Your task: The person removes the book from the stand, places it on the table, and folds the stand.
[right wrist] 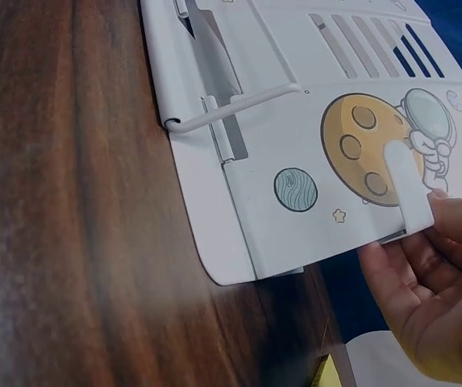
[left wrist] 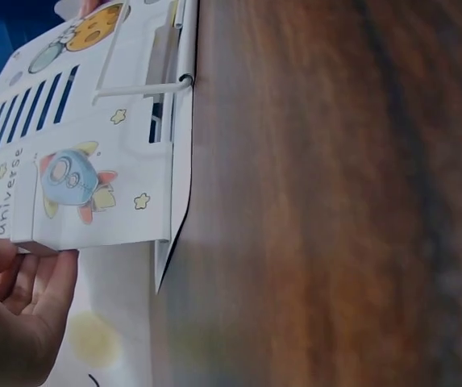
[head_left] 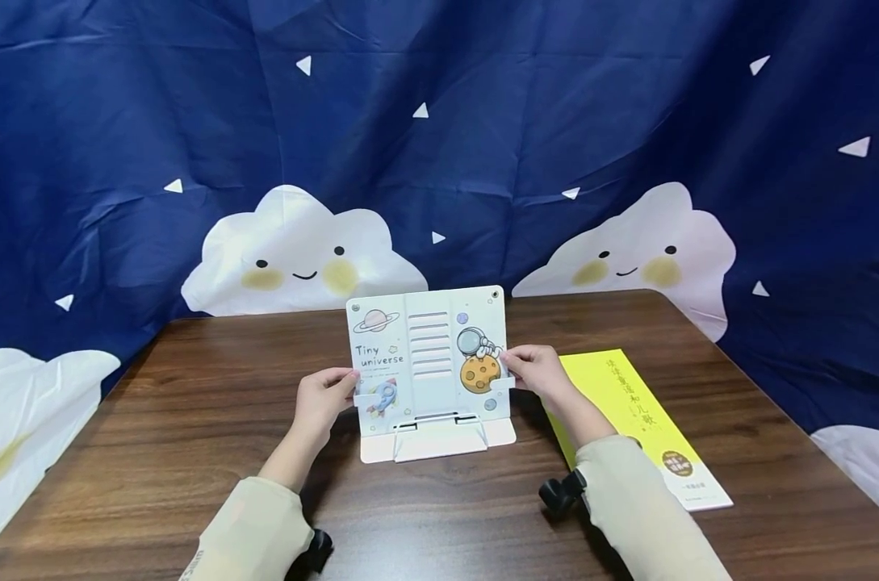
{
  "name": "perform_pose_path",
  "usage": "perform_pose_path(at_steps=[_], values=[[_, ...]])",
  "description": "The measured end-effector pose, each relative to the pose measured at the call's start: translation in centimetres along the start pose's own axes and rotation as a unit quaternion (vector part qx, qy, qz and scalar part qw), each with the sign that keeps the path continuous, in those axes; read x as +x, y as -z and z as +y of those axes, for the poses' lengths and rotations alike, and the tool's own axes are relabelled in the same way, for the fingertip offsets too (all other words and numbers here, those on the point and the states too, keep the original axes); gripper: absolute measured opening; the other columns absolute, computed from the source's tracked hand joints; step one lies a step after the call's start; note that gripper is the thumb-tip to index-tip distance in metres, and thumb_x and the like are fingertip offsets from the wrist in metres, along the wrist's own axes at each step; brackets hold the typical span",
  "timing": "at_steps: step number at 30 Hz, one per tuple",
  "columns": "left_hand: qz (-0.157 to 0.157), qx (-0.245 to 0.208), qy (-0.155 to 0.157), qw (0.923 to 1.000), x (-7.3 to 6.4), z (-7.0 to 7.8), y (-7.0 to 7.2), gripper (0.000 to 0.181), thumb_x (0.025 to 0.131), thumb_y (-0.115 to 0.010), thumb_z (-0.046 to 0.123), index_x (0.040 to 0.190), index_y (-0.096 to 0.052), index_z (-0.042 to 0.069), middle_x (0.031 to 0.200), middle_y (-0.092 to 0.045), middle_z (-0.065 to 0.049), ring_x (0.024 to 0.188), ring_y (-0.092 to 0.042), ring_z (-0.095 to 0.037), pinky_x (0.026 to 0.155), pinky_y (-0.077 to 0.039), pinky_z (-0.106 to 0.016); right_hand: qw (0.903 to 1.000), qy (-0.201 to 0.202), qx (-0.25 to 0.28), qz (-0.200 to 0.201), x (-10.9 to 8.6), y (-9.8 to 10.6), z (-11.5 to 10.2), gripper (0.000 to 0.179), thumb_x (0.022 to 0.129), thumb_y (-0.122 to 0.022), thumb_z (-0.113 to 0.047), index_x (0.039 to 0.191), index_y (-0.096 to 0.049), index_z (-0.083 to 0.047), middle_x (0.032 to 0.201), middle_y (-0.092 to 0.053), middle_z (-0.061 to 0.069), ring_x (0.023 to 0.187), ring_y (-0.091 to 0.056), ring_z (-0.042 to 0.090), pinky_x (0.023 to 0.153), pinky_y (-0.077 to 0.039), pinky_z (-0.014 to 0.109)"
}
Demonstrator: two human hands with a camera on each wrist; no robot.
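Observation:
A white book stand (head_left: 432,347) with space drawings and the words "Tiny universe" stands propped up on the table, its slotted panel leaning back. Its wire rest (head_left: 439,436) lies at the front over the base flap. My left hand (head_left: 324,403) pinches the panel's left edge, by the white side clip (left wrist: 31,214) near the rocket drawing. On the other side my right hand (head_left: 541,371) pinches the right edge beside the matching clip (right wrist: 408,187), close to the astronaut and orange planet. The fingers behind the panel are partly hidden.
A yellow book (head_left: 628,403) lies flat to the right, partly under my right forearm in the head view. The brown wooden table (head_left: 214,403) ends at a dark blue curtain (head_left: 468,145) with clouds on it. Black wrist straps (head_left: 564,492) sit on both sleeves.

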State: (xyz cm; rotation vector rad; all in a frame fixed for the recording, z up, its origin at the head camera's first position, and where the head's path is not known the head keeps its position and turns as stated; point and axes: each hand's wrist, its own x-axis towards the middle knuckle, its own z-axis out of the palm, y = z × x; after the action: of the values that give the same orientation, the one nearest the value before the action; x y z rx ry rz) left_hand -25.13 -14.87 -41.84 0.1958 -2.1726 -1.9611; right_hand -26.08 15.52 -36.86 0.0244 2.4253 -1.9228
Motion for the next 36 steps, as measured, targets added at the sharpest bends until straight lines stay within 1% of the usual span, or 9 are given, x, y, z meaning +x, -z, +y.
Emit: perform_pose_path(at_steps=[3, 4, 5, 8, 10, 14, 23, 28, 36], values=[[-0.015, -0.012, -0.003, 0.9998, -0.6, 0.7, 0.3, 0.026, 0.080, -0.062, 0.018, 0.090, -0.064, -0.005, 0.080, -0.062, -0.014, 0.064, -0.059, -0.019, 0.059, -0.050, -0.029, 0.9999, -0.011, 0.005, -0.004, 0.4, 0.0, -0.1, 0.024, 0.087, -0.051, -0.010, 0.097, -0.059, 0.010, 0.078, -0.061, 0.011, 0.064, -0.057, 0.014, 0.064, -0.050, 0.031], [-0.011, -0.013, 0.001, 0.9999, -0.5, 0.5, 0.3, 0.025, 0.080, -0.062, 0.018, 0.090, -0.064, -0.005, 0.080, -0.062, -0.014, 0.065, -0.060, -0.020, 0.059, -0.050, -0.030, 0.9998, -0.015, 0.008, -0.006, 0.5, 0.0, -0.1, 0.024, 0.087, -0.052, -0.011, 0.097, -0.059, 0.010, 0.077, -0.061, 0.010, 0.064, -0.057, 0.014, 0.064, -0.050, 0.031], [-0.011, -0.018, 0.001, 0.9998, 0.0, -0.5, 0.4, 0.025, 0.079, -0.064, 0.020, 0.089, -0.064, -0.003, 0.079, -0.062, -0.013, 0.065, -0.060, -0.020, 0.058, -0.051, -0.029, 0.9998, -0.019, 0.008, -0.008, 0.6, 0.0, -0.1, 0.025, 0.087, -0.052, -0.011, 0.097, -0.059, 0.009, 0.077, -0.061, 0.010, 0.064, -0.056, 0.014, 0.064, -0.050, 0.031], [-0.011, -0.032, 0.009, 0.9994, 0.9, -2.3, 0.7, 0.026, 0.077, -0.065, 0.022, 0.088, -0.065, -0.002, 0.080, -0.062, -0.014, 0.066, -0.061, -0.022, 0.058, -0.051, -0.030, 0.9994, -0.031, 0.010, -0.015, 1.0, 0.0, -0.1, 0.025, 0.087, -0.052, -0.013, 0.098, -0.059, 0.008, 0.077, -0.060, 0.009, 0.065, -0.056, 0.014, 0.065, -0.050, 0.031], [-0.009, -0.038, 0.019, 0.9991, 1.0, -2.7, 0.8, 0.026, 0.076, -0.066, 0.021, 0.087, -0.064, -0.003, 0.081, -0.062, -0.015, 0.067, -0.061, -0.024, 0.059, -0.051, -0.032, 0.9991, -0.036, 0.010, -0.019, 1.2, -0.1, -0.1, 0.026, 0.087, -0.052, -0.014, 0.099, -0.059, 0.008, 0.078, -0.060, 0.009, 0.066, -0.056, 0.014, 0.065, -0.050, 0.031], [-0.017, -0.052, 0.028, 0.9981, 0.7, -2.7, 1.1, 0.022, 0.077, -0.065, 0.017, 0.085, -0.064, -0.004, 0.080, -0.062, -0.017, 0.068, -0.061, -0.026, 0.060, -0.051, -0.034, 0.9986, -0.047, 0.013, -0.019, 1.6, -0.4, -0.2, 0.026, 0.086, -0.053, -0.014, 0.099, -0.059, 0.008, 0.078, -0.060, 0.009, 0.066, -0.057, 0.014, 0.065, -0.050, 0.030], [-0.038, -0.079, 0.056, 0.9946, -1.1, -2.1, 1.7, 0.018, 0.078, -0.064, 0.012, 0.083, -0.062, -0.005, 0.082, -0.060, -0.019, 0.070, -0.061, -0.030, 0.063, -0.050, -0.035, 0.9968, -0.067, 0.037, -0.024, 2.5, -1.0, -0.5, 0.029, 0.085, -0.056, -0.016, 0.100, -0.058, 0.009, 0.071, -0.060, 0.006, 0.060, -0.057, 0.013, 0.063, -0.049, 0.029], [-0.049, -0.074, 0.066, 0.9939, -2.0, -2.0, 1.9, 0.019, 0.077, -0.064, 0.012, 0.085, -0.062, -0.005, 0.084, -0.060, -0.019, 0.070, -0.061, -0.030, 0.063, -0.050, -0.036, 0.9952, -0.086, 0.043, -0.021, 2.9, -1.3, -0.7, 0.031, 0.084, -0.057, -0.017, 0.100, -0.058, 0.008, 0.068, -0.060, 0.004, 0.059, -0.055, 0.013, 0.061, -0.048, 0.026], [-0.075, -0.095, 0.088, 0.9887, -3.1, -1.9, 2.2, 0.016, 0.077, -0.062, 0.004, 0.087, -0.061, -0.007, 0.084, -0.059, -0.020, 0.070, -0.060, -0.031, 0.065, -0.050, -0.038, 0.9903, -0.107, 0.087, -0.016, 3.1, -1.9, -0.8, 0.032, 0.083, -0.058, -0.015, 0.101, -0.056, 0.011, 0.063, -0.058, 0.003, 0.057, -0.053, 0.012, 0.058, -0.047, 0.025]])
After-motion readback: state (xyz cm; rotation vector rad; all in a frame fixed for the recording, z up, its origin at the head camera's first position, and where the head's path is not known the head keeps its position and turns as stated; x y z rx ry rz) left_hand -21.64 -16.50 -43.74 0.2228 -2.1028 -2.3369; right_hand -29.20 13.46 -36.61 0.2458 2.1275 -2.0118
